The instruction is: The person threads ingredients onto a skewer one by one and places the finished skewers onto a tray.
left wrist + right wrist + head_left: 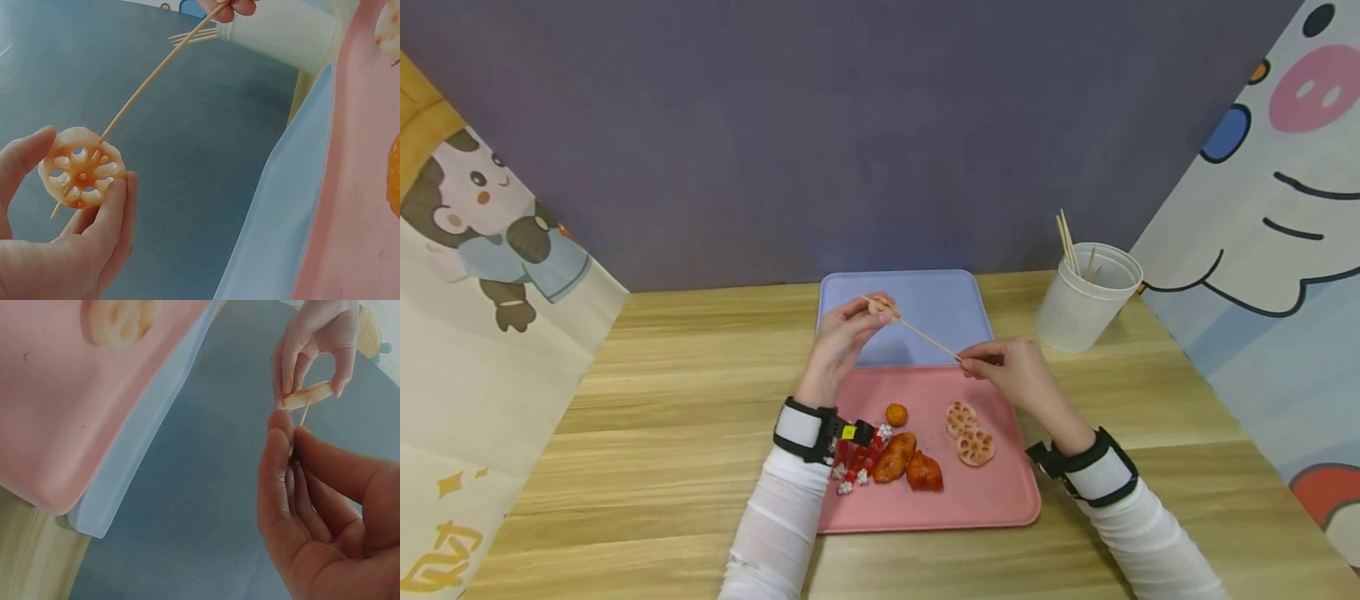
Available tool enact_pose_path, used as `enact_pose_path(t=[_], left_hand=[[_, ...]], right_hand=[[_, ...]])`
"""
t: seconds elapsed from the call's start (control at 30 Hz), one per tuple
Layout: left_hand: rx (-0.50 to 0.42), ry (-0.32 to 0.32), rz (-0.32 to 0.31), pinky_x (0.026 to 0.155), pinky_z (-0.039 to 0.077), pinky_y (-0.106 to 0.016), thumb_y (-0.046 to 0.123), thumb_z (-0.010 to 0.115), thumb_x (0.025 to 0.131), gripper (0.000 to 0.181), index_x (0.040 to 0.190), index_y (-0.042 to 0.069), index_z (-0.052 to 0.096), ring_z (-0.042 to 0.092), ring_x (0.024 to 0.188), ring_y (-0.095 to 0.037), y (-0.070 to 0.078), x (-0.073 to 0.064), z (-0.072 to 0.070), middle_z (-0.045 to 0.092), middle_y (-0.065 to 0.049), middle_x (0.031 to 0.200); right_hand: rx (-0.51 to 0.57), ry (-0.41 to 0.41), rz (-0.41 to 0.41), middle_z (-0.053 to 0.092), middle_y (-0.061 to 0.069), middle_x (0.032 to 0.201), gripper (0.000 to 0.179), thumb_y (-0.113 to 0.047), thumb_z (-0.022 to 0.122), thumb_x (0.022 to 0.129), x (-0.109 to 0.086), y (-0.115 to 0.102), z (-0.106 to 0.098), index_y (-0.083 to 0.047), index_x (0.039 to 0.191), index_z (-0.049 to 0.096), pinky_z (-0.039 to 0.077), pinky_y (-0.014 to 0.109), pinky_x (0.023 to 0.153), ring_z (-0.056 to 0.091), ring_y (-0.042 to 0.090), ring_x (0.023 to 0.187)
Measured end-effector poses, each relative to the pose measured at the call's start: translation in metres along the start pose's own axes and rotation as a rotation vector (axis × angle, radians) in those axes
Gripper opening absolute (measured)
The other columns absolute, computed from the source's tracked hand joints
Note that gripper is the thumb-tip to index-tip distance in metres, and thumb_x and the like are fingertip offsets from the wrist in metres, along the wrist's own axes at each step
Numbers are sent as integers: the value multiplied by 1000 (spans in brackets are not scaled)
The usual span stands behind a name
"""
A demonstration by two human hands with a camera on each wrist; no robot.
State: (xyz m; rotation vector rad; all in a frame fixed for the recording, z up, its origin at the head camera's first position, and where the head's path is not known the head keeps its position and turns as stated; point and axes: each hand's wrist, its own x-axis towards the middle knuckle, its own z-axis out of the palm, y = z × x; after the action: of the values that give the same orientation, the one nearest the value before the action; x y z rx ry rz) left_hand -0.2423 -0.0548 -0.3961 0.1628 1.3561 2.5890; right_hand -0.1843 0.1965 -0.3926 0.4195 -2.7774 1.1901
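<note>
A lotus root slice (83, 167) is pinched between the thumb and fingers of my left hand (842, 335), above the blue tray (925, 292). A thin wooden skewer (928, 339) runs through the slice; in the left wrist view its pointed tip sticks out below the far edge. My right hand (1018, 371) pinches the skewer's other end between thumb and fingertips. Below the hands, a pink tray (1000, 508) bears two more lotus root slices (975, 447), an orange ball (897, 414), two glazed brown-orange pieces (895, 458) and red-and-white sticks (867, 457), partly hidden by the left wrist.
At the back right stands a white bucket (1078, 304) with several wooden skewers (1066, 242) leaning in it. The pink tray overlaps or adjoins the blue tray's near edge. A grey wall (850, 142) rises behind the wooden table (662, 400), with cartoon-printed panels at both sides.
</note>
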Motion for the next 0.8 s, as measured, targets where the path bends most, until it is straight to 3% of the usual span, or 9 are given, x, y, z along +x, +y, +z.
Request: enact_pose_path(t=[0.2, 0.23, 0.37, 0.43, 0.47, 0.6, 0.8], left_hand=[[7, -20, 26, 89, 52, -28, -10, 62, 83, 42, 124, -13, 52, 67, 93, -17, 0, 0, 0, 66, -13, 106], [-6, -41, 33, 89, 52, -29, -8, 65, 82, 41, 121, -12, 55, 67, 94, -17, -10, 10, -10, 66, -14, 106], [13, -52, 49, 90, 52, -29, -5, 68, 80, 42, 120, -11, 57, 67, 94, -18, -11, 9, -11, 67, -13, 107], [34, -53, 33, 89, 52, -29, -6, 67, 81, 42, 121, -11, 55, 67, 94, -18, -11, 9, -11, 66, -12, 107], [59, -39, 18, 89, 52, -29, -7, 64, 82, 43, 123, -12, 53, 67, 95, -17, -2, -1, -2, 65, -12, 108], [88, -35, -38, 89, 52, -28, -10, 61, 85, 44, 127, -12, 50, 66, 97, -17, -2, -1, 1, 64, -10, 108], [118, -25, -57, 87, 53, -26, -13, 59, 84, 44, 128, -10, 52, 66, 98, -18, -1, -1, 3, 63, -16, 113]], right_hand=[[-10, -10, 14, 73, 7, 79, 13, -11, 70, 85, 2, -1, 0, -5, 95, 75, 52, 21, 58, 67, 13, 68], [-10, -10, 15, 73, 7, 79, 13, -10, 70, 85, 2, 0, 0, -5, 95, 75, 52, 21, 58, 67, 13, 68], [-10, -8, 20, 73, 8, 79, 13, -10, 70, 85, 1, -2, 0, -4, 95, 75, 52, 21, 59, 67, 13, 69], [4, -11, 29, 73, 8, 80, 13, -11, 70, 85, 1, -3, 1, -5, 96, 75, 53, 21, 59, 68, 13, 69], [13, -12, 32, 73, 8, 80, 14, -11, 70, 85, 1, -3, 1, -4, 96, 75, 53, 21, 59, 68, 13, 69], [39, -7, 33, 73, 9, 80, 14, -11, 71, 85, 1, -5, 1, -4, 95, 75, 54, 21, 59, 69, 13, 69], [38, -6, 25, 73, 8, 81, 13, -11, 70, 85, -1, -6, 1, -5, 96, 75, 55, 23, 59, 68, 14, 68]])
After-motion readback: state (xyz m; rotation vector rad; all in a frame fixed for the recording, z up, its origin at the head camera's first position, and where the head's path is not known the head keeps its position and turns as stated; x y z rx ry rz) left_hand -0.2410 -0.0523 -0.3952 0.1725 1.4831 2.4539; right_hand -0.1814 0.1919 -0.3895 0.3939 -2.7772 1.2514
